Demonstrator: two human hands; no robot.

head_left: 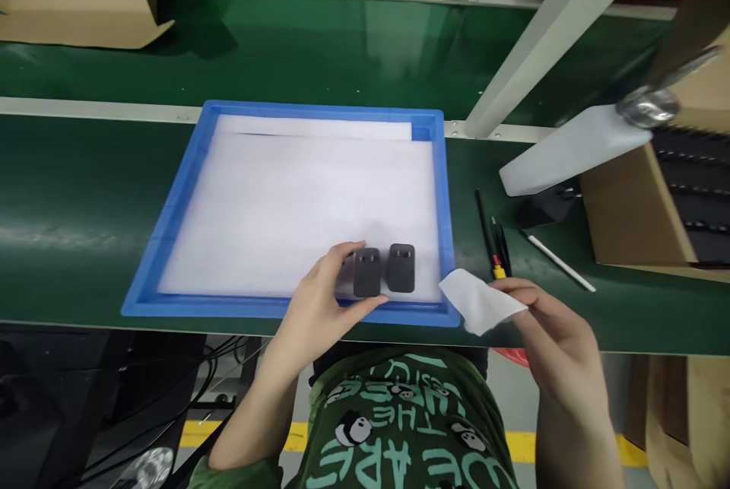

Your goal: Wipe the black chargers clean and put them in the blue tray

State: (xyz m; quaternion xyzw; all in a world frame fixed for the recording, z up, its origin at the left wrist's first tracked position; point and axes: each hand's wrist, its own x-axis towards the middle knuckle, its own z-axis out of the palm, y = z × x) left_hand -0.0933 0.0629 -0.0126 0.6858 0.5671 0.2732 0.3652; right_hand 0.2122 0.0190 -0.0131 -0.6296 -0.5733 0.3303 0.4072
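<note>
Two black plug-in power adapters lie side by side on the white foam sheet (296,207) in the blue tray (448,246), their metal prongs facing up. My left hand (322,299) has its thumb and fingers around the left power adapter (366,273), at its top and bottom ends. The right power adapter (401,268) rests a little apart from it, untouched. A white wiping cloth (477,303) is pinched between the thumb and fingers of my right hand (556,329), over the tray's front right corner.
Right of the tray lie a black pen-like tool (487,234), tweezers (502,246) and a white stick (562,262). Behind them a white bottle (576,147) leans beside a cardboard box (633,207) of black items. A metal post (530,48) rises behind the tray.
</note>
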